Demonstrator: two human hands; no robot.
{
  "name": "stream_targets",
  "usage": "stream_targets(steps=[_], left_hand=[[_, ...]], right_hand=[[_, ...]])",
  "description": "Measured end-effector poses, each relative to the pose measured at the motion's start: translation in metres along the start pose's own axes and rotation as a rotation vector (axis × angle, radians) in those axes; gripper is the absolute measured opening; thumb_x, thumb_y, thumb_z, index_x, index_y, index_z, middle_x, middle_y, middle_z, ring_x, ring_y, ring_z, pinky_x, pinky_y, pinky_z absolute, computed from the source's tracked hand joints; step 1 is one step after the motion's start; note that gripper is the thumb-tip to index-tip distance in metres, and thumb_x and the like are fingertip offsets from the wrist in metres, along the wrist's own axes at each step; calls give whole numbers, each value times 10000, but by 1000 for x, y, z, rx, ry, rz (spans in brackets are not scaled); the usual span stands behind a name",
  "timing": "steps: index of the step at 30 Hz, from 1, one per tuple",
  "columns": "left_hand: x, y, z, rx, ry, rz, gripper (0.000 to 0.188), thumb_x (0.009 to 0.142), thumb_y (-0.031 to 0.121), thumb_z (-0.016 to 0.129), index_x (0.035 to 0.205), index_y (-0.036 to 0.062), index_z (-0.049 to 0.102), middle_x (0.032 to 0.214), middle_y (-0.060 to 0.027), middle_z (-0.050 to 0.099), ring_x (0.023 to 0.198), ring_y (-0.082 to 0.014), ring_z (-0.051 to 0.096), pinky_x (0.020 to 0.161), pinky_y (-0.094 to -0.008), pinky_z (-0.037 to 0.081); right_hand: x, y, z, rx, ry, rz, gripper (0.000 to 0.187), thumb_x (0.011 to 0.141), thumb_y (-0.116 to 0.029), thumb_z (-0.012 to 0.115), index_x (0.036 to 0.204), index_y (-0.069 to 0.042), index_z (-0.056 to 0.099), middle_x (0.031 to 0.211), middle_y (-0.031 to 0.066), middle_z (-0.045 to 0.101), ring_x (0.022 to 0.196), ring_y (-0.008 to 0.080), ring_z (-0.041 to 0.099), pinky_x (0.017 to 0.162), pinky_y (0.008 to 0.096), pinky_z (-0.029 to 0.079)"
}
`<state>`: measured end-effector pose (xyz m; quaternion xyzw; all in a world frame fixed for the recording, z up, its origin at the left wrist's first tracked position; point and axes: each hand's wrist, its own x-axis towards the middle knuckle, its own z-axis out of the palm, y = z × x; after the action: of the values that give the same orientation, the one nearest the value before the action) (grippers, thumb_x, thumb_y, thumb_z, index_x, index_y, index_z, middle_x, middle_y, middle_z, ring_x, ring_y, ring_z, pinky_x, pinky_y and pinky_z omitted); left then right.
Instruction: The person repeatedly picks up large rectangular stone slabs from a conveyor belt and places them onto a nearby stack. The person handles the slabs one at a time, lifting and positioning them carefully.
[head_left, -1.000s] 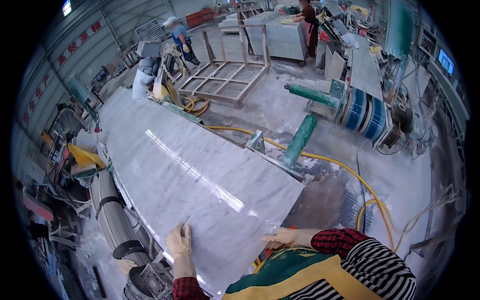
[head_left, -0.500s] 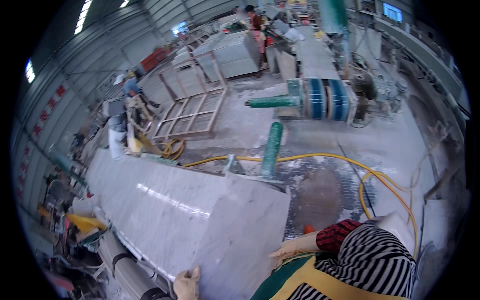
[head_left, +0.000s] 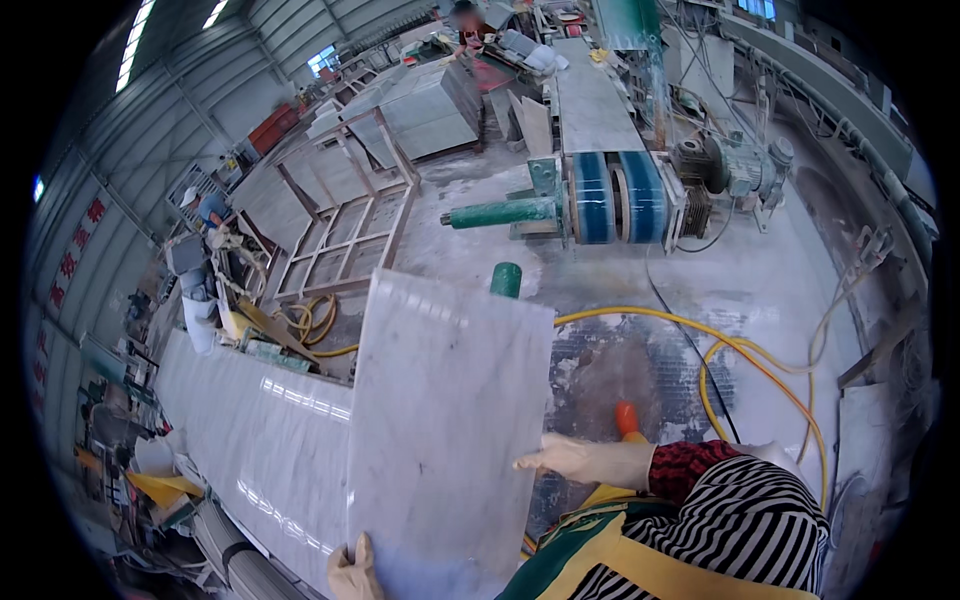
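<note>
A grey-white polished stone slab (head_left: 450,390) is held in front of me, its far edge raised off the longer slab beneath. My left hand (head_left: 353,570), in a cream rubber glove, is closed on the slab's near left edge, thumb pointing up. On the right edge my right hand (head_left: 575,460), gloved alike, grips with the thumb over the top; its other fingers are mostly hidden. Left of the held piece lies another glossy stone slab (head_left: 255,440) on a low bench, partly covered by it.
A yellow hose (head_left: 690,325) curves across the wet floor on the right. Beyond the slab stand a green cylinder (head_left: 507,280), a metal frame (head_left: 345,240) and a machine with blue rollers (head_left: 618,198). One person (head_left: 210,207) is at far left, another (head_left: 470,30) at the back.
The held slab has come up off the lower slab and turned, its far edge now raised and covering part of the green cylinder. Both hands have shifted slightly left with it.
</note>
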<state>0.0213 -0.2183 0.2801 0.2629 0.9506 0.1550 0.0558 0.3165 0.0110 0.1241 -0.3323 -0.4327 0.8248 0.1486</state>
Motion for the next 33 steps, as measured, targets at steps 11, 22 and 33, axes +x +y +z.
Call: stream_targets(steps=[11,22,33], left_hand=[[66,335,236,-748,-264,13,535,965,479,706,1018,-53,726,813,-33,654,716,-140,543,634,-308,436],[13,512,342,-511,-675,-8,710,981,630,573,1201,-27,728,1081,-164,758,985,-252,695,907,-377,512],[48,558,340,-121,-792,341,722,1036,640,384,1322,43,672,1271,-253,688,1214,-398,636,1025,-454,463]], right_hand=[[65,-203,-293,339,569,-409,408,952,-193,737,1291,15,649,1119,124,727,1017,231,693,907,384,552],[6,-234,-481,428,881,-249,442,906,-172,781,1276,28,644,1193,150,702,1101,270,679,923,424,561],[0,-211,-522,273,811,-127,503,966,-283,717,1372,-4,614,1233,139,717,1079,277,704,956,427,567]])
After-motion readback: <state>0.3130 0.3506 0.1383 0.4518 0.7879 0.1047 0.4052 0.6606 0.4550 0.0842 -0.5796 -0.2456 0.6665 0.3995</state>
